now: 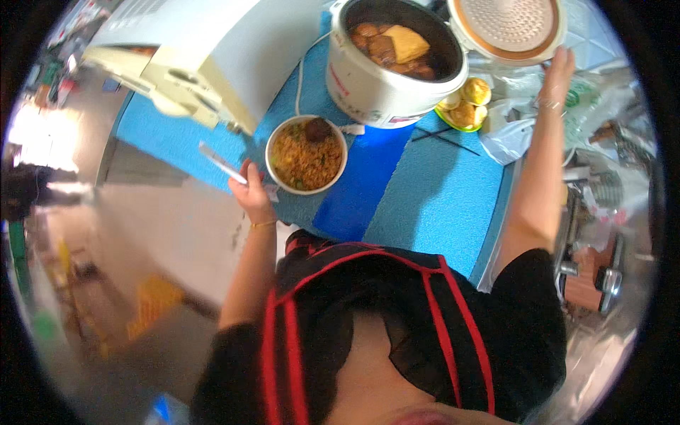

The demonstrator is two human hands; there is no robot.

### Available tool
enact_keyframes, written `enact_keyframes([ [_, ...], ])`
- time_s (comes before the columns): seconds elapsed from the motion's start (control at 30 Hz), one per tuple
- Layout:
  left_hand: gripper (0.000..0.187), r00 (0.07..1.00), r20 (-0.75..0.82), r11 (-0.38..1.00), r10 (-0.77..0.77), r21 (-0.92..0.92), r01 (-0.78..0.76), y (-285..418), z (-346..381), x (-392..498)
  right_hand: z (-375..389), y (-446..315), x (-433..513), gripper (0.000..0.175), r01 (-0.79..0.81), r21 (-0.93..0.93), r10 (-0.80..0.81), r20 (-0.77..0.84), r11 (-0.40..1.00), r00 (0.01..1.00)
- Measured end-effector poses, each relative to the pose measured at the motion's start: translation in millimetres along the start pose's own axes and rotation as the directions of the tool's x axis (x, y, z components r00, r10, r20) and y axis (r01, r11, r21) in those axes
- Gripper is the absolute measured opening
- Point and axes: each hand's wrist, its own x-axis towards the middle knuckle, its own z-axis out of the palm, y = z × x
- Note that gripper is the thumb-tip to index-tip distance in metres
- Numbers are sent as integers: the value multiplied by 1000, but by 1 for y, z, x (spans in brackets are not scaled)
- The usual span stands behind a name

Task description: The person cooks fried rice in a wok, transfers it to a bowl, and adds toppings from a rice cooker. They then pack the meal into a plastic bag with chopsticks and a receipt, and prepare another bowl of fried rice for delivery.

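Observation:
My left hand (254, 191) grips a flat white utensil (222, 163), perhaps a knife; its exact kind is unclear. Beside that hand a round white bowl (306, 154) holds fried rice with a dark brown piece on top. My right hand (557, 77) is at the rim of the raised lid (510, 29) of a white rice cooker (388, 98); whether the fingers grip it cannot be told. Inside the cooker are brown stewed pieces (380, 48) and a yellowish slab (406, 43). A green dish (457, 127) of browned eggs or similar food stands next to the cooker.
Dark chopsticks (446, 139) lie crossed on the blue table cover (441, 196). A large white appliance (255, 48) with a cream-coloured part stands at the left. Clear and white plastic bags (510, 127) crowd the right edge. A white cord runs behind the bowl.

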Motion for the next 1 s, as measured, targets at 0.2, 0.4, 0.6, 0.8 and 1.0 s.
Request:
enact_keyframes([
  [0.2, 29, 986, -160, 998, -55, -7, 55, -6, -2, -16, 35, -30, -36, 41, 399, -135, -388, 99, 907, 916],
  [0.4, 31, 989, -149, 987, -16, 155, 40, 2, 4, -20, 43, -78, -196, 32, 702, 223, -715, 427, 676, 553],
  [0.6, 44, 997, -35, 961, -74, 265, 80, 24, 0, -30, 100, -41, -317, 28, 233, 119, -214, 870, 965, 444],
  [0.8, 53, 967, 172, 972, -187, 176, 157, 57, -8, -40, 136, -8, -339, 30, 442, 172, -340, 879, 880, 335],
  [1.0, 28, 948, 185, 957, -258, -86, 277, 85, -5, -33, 125, -11, -333, 30, 454, 162, -407, 753, 876, 517],
])
